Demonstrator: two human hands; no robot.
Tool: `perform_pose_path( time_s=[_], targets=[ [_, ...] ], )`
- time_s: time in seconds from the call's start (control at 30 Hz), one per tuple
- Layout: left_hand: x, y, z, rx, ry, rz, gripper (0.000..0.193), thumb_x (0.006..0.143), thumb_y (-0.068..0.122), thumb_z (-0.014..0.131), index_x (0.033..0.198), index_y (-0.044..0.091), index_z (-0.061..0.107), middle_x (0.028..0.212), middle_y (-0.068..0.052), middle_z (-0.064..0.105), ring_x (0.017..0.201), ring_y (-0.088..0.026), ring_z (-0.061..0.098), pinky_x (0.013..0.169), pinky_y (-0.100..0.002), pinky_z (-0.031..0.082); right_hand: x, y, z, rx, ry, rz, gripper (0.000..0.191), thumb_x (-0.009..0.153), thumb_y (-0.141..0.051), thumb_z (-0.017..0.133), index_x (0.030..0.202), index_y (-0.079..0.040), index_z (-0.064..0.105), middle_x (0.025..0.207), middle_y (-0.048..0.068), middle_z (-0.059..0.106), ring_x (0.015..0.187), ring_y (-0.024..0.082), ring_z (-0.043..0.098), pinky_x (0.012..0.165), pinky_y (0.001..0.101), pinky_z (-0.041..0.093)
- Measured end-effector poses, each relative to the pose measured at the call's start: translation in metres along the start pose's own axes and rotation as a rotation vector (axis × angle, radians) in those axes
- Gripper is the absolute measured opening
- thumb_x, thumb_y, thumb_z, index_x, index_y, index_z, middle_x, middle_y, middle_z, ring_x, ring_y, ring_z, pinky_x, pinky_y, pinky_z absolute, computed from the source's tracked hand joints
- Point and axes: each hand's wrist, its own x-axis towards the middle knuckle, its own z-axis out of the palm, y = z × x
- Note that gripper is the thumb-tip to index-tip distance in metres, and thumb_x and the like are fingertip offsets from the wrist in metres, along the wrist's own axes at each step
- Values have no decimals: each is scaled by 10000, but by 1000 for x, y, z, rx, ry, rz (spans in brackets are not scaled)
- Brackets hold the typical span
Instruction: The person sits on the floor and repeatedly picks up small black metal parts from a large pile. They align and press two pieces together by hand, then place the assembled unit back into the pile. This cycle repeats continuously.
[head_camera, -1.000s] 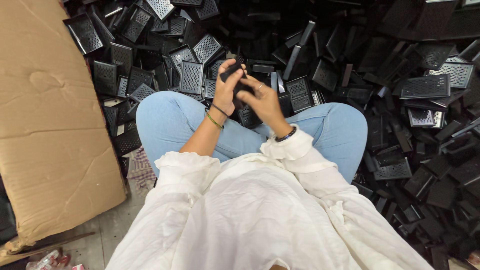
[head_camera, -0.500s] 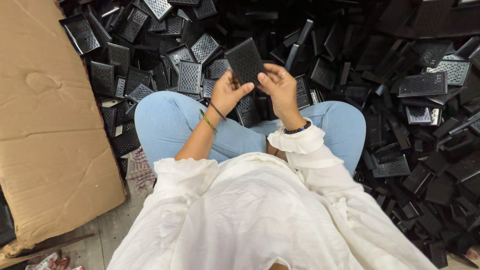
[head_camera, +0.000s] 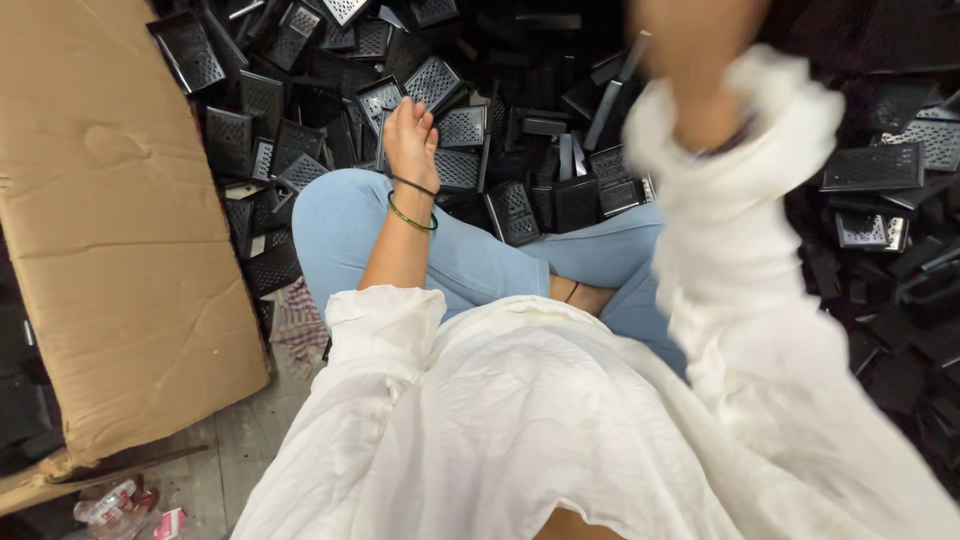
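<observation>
Half a second ago both hands held one black grille plate up in front of the chest; now they have parted and that plate can no longer be picked out. The left hand (head_camera: 411, 135) has dropped to the near edge of the pile (head_camera: 520, 120), fingers loosely open and spread, palm down over a grille (head_camera: 378, 100), gripping nothing that shows. The right hand has swung up and away; only its blurred forearm and white sleeve (head_camera: 735, 200) reach the top edge of the view, and the hand itself lies out of view, so what it carries cannot be told. That reads as one piece gone and the left hand lying among the rest. The pile crowds in from the front and the right, running up to the blue-clad knees (head_camera: 340, 225), so the free hand meets parts straight ahead. On the left a flat cardboard sheet (head_camera: 110, 230) lies beside the pile's edge, and a strip of floor (head_camera: 225, 450) shows just beside it near the body.
</observation>
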Motion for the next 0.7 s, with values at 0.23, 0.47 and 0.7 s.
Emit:
perform_pose_path(
  time_s=[0.23, 0.47, 0.7],
  targets=[
    [-4, -17, 9, 172, -153, -159, 327, 956, 382, 691, 1131, 117, 613, 1020, 0, 687, 893, -121, 645, 765, -302, 535, -186, -39, 86, -237, -1115, 435, 299, 795, -360, 777, 899, -81, 799, 928, 175, 762, 882, 372, 740, 751, 481, 595],
    [-42, -7, 26, 562, -298, -403, 371, 910, 406, 709, 1181, 169, 618, 992, 47, 646, 852, -97, 605, 713, -301, 548, -179, 26, 69, 132, -933, 622, 246, 843, -273, 733, 834, -30, 770, 763, 162, 735, 709, 305, 726, 684, 412, 572],
    [-24, 9, 23, -115, -337, -127, 295, 954, 178, 696, 1195, 39, 596, 1013, -128, 654, 883, -250, 672, 803, -392, 566, -141, -34, 136, 634, -512, 816, 400, 923, -336, 784, 1021, 31, 659, 741, 141, 699, 650, 251, 682, 603, 375, 519]
  ],
)
